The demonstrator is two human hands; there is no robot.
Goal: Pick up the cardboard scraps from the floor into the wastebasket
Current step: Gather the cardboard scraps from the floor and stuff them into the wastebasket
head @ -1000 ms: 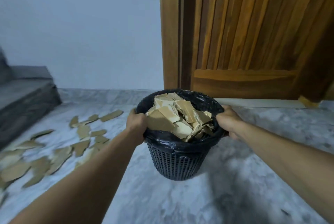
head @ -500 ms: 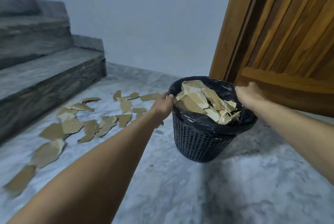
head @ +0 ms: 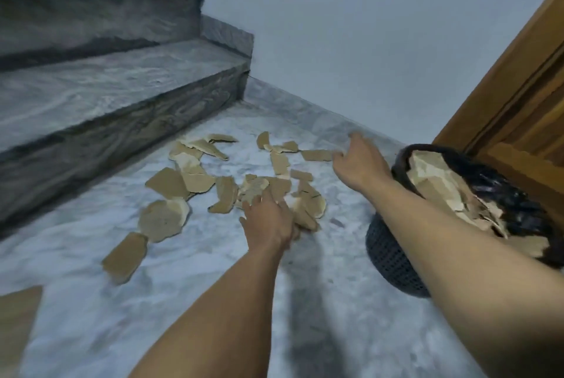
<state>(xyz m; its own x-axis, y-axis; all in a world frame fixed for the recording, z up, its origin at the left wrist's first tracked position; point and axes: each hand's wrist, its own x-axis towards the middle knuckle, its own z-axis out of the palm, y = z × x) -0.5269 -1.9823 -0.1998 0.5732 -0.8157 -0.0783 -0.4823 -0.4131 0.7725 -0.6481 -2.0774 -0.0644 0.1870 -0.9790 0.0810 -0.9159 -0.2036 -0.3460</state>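
Note:
Several brown cardboard scraps (head: 195, 180) lie scattered on the marble floor (head: 91, 301) in front of the stairs. My left hand (head: 268, 220) reaches down onto the middle of the pile with fingers spread, touching scraps beneath it. Farther back, my right hand (head: 358, 161) stretches out with loosely bent fingers, its fingertips at a flat scrap (head: 316, 155). The dark mesh wastebasket (head: 390, 258), lined with a black bag, stands at the right behind my right forearm. It is heaped with cardboard pieces (head: 436, 177).
Grey stone stairs (head: 106, 93) rise on the left, close to the scraps. A wooden door (head: 518, 109) stands right behind the wastebasket. One large scrap (head: 16, 325) lies at the lower left edge. A pale wall closes the back.
Both hands have let go of the wastebasket rim and moved left toward the scraps. The basket now stands on the floor at the right, and my view has swung left.

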